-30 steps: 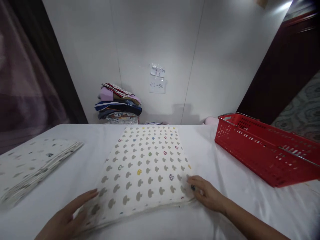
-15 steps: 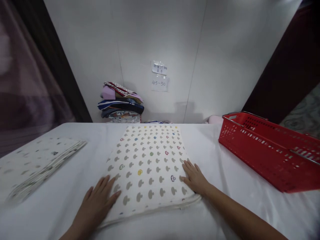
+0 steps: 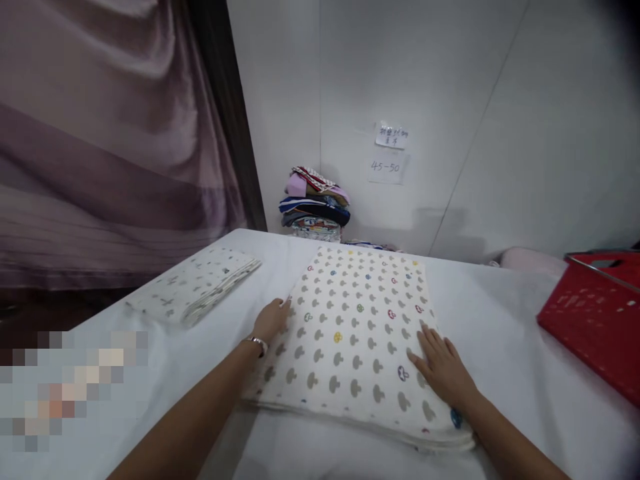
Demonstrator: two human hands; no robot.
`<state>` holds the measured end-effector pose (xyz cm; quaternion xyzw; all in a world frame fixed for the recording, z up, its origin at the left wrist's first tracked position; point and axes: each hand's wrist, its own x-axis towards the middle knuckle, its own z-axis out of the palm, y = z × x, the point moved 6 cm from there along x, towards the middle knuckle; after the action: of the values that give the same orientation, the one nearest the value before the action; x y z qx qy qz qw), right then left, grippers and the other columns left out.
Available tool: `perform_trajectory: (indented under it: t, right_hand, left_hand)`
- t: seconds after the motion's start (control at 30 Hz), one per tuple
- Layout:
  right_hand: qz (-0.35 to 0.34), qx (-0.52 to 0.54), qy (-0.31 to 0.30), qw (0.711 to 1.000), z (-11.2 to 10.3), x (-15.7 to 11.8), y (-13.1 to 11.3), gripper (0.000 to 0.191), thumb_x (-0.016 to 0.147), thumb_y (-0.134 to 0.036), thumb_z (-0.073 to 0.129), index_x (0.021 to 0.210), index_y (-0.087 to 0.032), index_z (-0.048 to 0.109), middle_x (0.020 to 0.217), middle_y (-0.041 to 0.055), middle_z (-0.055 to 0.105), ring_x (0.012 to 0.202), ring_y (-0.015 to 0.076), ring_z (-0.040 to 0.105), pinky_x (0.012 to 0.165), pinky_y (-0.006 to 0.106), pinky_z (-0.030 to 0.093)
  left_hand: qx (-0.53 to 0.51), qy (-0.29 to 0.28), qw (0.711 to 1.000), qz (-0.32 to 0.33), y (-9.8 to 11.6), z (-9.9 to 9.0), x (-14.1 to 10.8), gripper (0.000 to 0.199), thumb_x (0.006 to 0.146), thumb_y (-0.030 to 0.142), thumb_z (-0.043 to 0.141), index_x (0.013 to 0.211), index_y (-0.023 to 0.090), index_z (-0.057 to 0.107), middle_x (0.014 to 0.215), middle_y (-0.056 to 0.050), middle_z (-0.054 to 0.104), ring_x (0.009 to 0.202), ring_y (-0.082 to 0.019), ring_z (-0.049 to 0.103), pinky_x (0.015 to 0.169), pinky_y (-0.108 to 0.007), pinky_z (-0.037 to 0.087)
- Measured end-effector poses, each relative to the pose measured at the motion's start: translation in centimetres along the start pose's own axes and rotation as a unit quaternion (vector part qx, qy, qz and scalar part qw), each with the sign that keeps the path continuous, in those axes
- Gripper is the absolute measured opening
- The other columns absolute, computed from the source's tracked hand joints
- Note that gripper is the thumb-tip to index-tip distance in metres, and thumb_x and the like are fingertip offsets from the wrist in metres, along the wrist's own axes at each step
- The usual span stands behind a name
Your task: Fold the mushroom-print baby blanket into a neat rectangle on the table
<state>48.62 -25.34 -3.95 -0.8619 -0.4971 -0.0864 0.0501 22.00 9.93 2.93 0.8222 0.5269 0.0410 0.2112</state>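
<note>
A folded white cloth (image 3: 360, 347) printed with grey and a few coloured mushrooms lies flat on the white-covered table, its layers showing along the near edge. My left hand (image 3: 271, 321), with a bracelet at the wrist, is closed at the cloth's left edge; its fingertips are partly hidden there. Flat on the right side of the cloth rests my right hand (image 3: 443, 363), fingers stretched out. Off to the left lies a second folded cloth (image 3: 195, 283) with a small dark print, apart from my hands.
A red plastic basket (image 3: 595, 327) stands at the table's right. Behind the far edge, a pile of folded clothes (image 3: 316, 207) sits against the wall below and left of paper signs (image 3: 387, 167). A pinkish curtain (image 3: 110, 147) hangs at left.
The view has turned left, so things appear farther right. My left hand has gone from lying spread near the cloth's front-left corner to closing farther up its left edge. My right hand stays flat.
</note>
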Motion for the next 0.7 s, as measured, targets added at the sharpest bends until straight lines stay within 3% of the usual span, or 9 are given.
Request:
perform_trajectory:
  t: [0.13, 0.3, 0.43, 0.7]
  right_hand:
    - [-0.013, 0.004, 0.022, 1.0, 0.1, -0.3, 0.2, 0.066, 0.092, -0.057, 0.025, 0.14, -0.013, 0.04, 0.149, 0.0116, 0.029, 0.137, 0.028, 0.027, 0.109, 0.051, 0.026]
    - [-0.022, 0.014, 0.031, 0.999, 0.4, -0.4, 0.5, 0.065, 0.092, -0.057, 0.028, 0.141, -0.016, 0.039, 0.15, 0.0103, 0.028, 0.137, 0.0294, 0.027, 0.109, 0.052, 0.027]
    - [-0.029, 0.014, 0.047, 0.998, 0.6, -0.5, 0.4, 0.065, 0.092, -0.058, 0.03, 0.142, -0.017, 0.037, 0.149, 0.0101, 0.029, 0.137, 0.0299, 0.028, 0.108, 0.053, 0.028]
    - [-0.025, 0.016, 0.035, 0.999, 0.3, -0.3, 0.3, 0.065, 0.092, -0.057, 0.029, 0.141, -0.016, 0.039, 0.149, 0.0111, 0.028, 0.136, 0.0304, 0.029, 0.108, 0.052, 0.027]
  left_hand:
    - [0.003, -0.02, 1.0, -0.008, -0.3, 0.3, 0.7, 0.041, 0.086, 0.048, 0.037, 0.095, 0.015, 0.06, 0.103, -0.013, 0.067, 0.094, -0.025, 0.062, 0.071, -0.031, 0.044]
    - [0.059, 0.013, 0.998, 0.008, -0.3, 0.2, -0.3, 0.039, 0.088, 0.043, 0.033, 0.103, 0.016, 0.055, 0.104, -0.015, 0.066, 0.097, -0.028, 0.061, 0.073, -0.035, 0.042]
    - [0.061, -0.002, 0.998, 0.003, -0.2, 0.2, -0.2, 0.043, 0.088, 0.05, 0.031, 0.098, 0.016, 0.056, 0.101, -0.014, 0.067, 0.094, -0.027, 0.062, 0.073, -0.035, 0.043]
    - [0.048, 0.01, 0.999, 0.014, 3.1, -0.1, 4.7, 0.049, 0.092, 0.044, 0.023, 0.095, 0.012, 0.06, 0.104, -0.018, 0.065, 0.099, -0.027, 0.061, 0.078, -0.035, 0.044]
